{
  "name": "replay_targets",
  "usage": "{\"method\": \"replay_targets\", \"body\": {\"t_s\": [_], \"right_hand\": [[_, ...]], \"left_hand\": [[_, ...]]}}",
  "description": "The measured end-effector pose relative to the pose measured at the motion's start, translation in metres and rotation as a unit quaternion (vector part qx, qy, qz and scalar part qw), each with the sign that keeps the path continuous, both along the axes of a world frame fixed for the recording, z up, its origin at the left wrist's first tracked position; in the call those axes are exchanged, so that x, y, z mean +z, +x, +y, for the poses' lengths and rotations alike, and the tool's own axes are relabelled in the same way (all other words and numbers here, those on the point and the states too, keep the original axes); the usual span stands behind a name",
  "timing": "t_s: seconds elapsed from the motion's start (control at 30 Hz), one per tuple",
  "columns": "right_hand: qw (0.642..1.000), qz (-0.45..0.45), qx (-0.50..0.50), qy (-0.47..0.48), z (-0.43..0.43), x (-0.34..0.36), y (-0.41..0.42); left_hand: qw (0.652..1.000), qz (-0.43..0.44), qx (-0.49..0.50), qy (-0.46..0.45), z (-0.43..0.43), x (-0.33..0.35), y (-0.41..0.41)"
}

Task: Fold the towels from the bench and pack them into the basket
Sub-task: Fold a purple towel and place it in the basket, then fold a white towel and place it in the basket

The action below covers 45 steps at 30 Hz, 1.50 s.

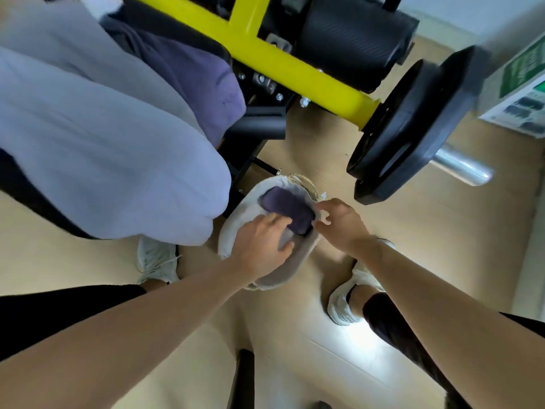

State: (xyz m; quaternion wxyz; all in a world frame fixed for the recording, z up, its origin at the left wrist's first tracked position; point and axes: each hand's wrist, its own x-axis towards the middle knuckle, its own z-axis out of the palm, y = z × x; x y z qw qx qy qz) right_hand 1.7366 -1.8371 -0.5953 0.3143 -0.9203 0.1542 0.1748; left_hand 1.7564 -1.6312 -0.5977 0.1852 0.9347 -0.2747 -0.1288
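A round basket [236,228] with a white cloth liner stands on the floor between my feet. A folded dark purple towel [287,206] lies inside it. My left hand [262,246] reaches into the basket, fingers on the towel's near end and thumb below, over pale fabric. My right hand [342,222] is at the basket's right rim, with finger and thumb pinched on the liner edge beside the towel. On the bench at upper left lie a large pale lavender towel [97,149] and a darker purple towel [194,75], both unfolded.
The bench's yellow frame [265,51] and a black roller pad [354,39] are above the basket. A black weight plate [407,128] on a steel bar sits to the right. My white shoes [159,261] [351,296] flank the basket on the wooden floor.
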Motion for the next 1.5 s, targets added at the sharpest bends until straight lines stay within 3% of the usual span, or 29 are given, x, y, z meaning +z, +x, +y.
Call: {"method": "replay_targets", "body": {"t_s": [0.17, 0.37, 0.53, 0.7, 0.97, 1.17, 1.27, 1.37, 1.5], "right_hand": [[0.992, -0.097, -0.01, 0.081, 0.04, 0.074, 0.024], [0.969, -0.184, 0.023, 0.163, 0.11, 0.15, 0.053], [0.957, -0.243, 0.049, 0.152, 0.157, 0.18, 0.083], [0.968, -0.202, 0.099, 0.108, 0.188, 0.192, 0.113], [0.989, -0.115, 0.027, 0.092, 0.199, 0.197, 0.136], [0.971, -0.197, 0.051, 0.124, 0.203, 0.228, 0.122], [0.972, -0.17, 0.055, 0.15, 0.2, 0.241, 0.11], [0.988, -0.081, 0.056, 0.12, 0.196, 0.239, 0.103], [0.991, -0.078, 0.103, 0.044, 0.206, 0.224, 0.097]], "left_hand": [[0.996, -0.064, -0.029, -0.047, 0.054, 0.1, -0.004], [0.974, -0.153, 0.115, -0.12, 0.128, 0.164, 0.019], [0.936, -0.245, 0.221, -0.12, 0.166, 0.166, 0.039], [0.95, -0.182, 0.239, -0.08, 0.177, 0.164, 0.049], [0.955, -0.139, 0.232, -0.125, 0.184, 0.165, 0.05], [0.957, -0.104, 0.22, -0.156, 0.19, 0.166, 0.048], [0.95, -0.078, 0.226, -0.199, 0.195, 0.166, 0.046], [0.947, -0.062, 0.224, -0.221, 0.199, 0.164, 0.043], [0.947, -0.077, 0.22, -0.22, 0.202, 0.162, 0.042]]}}
